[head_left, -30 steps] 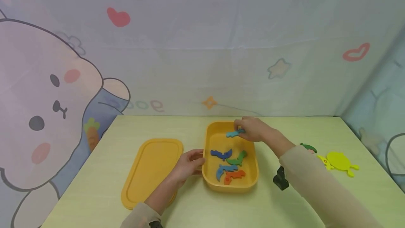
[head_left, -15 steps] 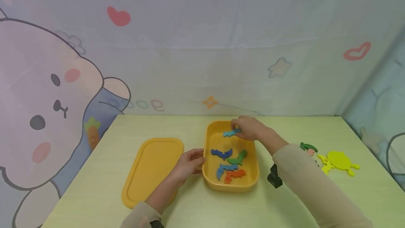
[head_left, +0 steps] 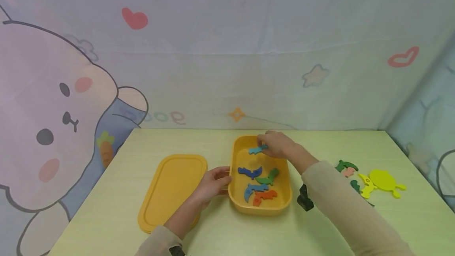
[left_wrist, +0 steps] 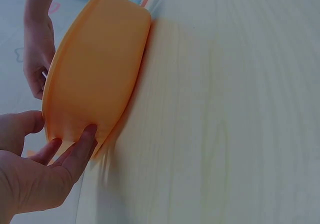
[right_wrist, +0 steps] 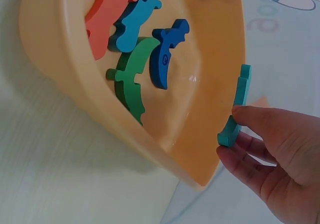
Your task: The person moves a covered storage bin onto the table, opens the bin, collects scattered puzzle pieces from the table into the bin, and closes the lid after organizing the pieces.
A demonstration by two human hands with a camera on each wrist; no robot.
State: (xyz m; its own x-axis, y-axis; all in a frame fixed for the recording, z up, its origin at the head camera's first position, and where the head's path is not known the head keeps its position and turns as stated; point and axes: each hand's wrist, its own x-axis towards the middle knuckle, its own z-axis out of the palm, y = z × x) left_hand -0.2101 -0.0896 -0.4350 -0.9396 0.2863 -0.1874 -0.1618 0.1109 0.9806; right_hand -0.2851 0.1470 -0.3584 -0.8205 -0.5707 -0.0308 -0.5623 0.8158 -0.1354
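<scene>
My right hand (head_left: 279, 144) pinches a teal wavy puzzle piece (right_wrist: 237, 106) between thumb and fingers, over the far end of a yellow-orange plastic box (head_left: 259, 210). Inside the box lie a dark blue puzzle piece (head_left: 251, 172), a green one (head_left: 268, 177), a lighter blue one (head_left: 255, 189) and an orange-red one (head_left: 264, 196). Against the box's left side rests my left hand (head_left: 210, 185). In the left wrist view its fingertips touch the outer wall (left_wrist: 100, 69), and the thumb lies at the rim. Part of the teal piece is hidden by my right fingers.
A flat yellow-orange lid (head_left: 174, 189) lies left of the box. To the right are a yellow-green turtle-like shape (head_left: 382, 179), a yellow piece (head_left: 367, 185), a pink piece (head_left: 348, 172) and dark green pieces (head_left: 345, 164), partly behind my right sleeve. A patterned curtain (head_left: 227, 50) hangs behind the table.
My right hand has moved slightly left over the far end of the box, carrying the teal puzzle piece. More pieces show beside the sleeve. The left hand stays against the box.
</scene>
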